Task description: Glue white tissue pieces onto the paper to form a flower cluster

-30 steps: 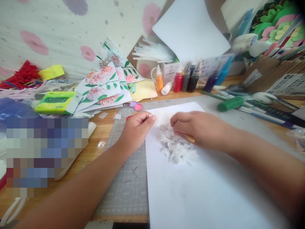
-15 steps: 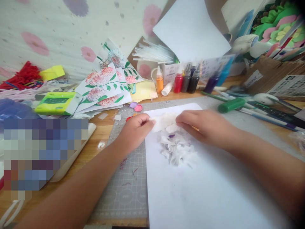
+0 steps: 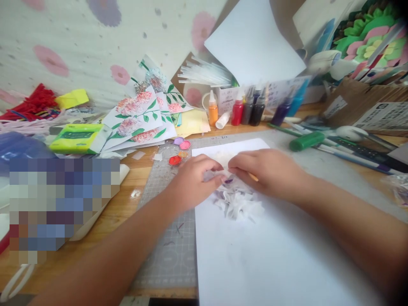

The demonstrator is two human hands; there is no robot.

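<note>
My left hand point(image 3: 198, 180) has its thumb and fingertips closed on a thin strip of white tissue paper. Close beside it, my right hand point(image 3: 266, 172) pinches the same tissue, the fingertips of both hands nearly meeting. Below them, a loose pile of torn white tissue pieces point(image 3: 242, 206) lies on a large white paper sheet point(image 3: 255, 259). A small purple spot point(image 3: 228, 181) shows between the hands and the pile. Under my right palm a bit of something orange point(image 3: 253, 177) peeks out; its kind is hidden.
Small paint dishes point(image 3: 175, 160) sit on the grey cutting mat point(image 3: 162, 259). Paint bottles point(image 3: 237, 111) stand behind the sheet. A green tube point(image 3: 307, 141) and brushes lie to the right. Flower pictures point(image 3: 137, 114) and a green tissue pack point(image 3: 79, 139) are at left.
My left hand has moved right, toward my right hand, and the tissue stretched between them is now gathered. The red and orange paint dishes have come into view.
</note>
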